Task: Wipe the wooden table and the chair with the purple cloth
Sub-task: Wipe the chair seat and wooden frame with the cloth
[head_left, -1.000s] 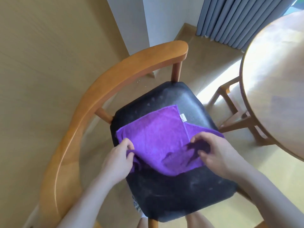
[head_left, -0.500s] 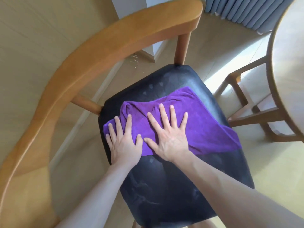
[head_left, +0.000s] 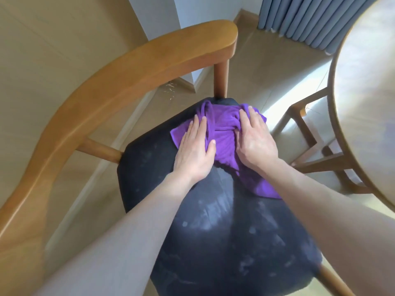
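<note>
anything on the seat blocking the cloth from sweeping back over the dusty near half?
Nothing visible. Both hands, left and right, press flat on the purple cloth, bunched at the seat's far edge. The near part of the black seat holds only pale dust smears, no objects.

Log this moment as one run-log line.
phase: wiping chair seat | left hand: flat on purple cloth | right hand: flat on cloth | cloth: bunched at seat back | table: untouched

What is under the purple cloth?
The purple cloth lies bunched on the chair's black seat, with the left hand and right hand pressing flat on top. The seat part beneath it is covered, so unseen.
</note>
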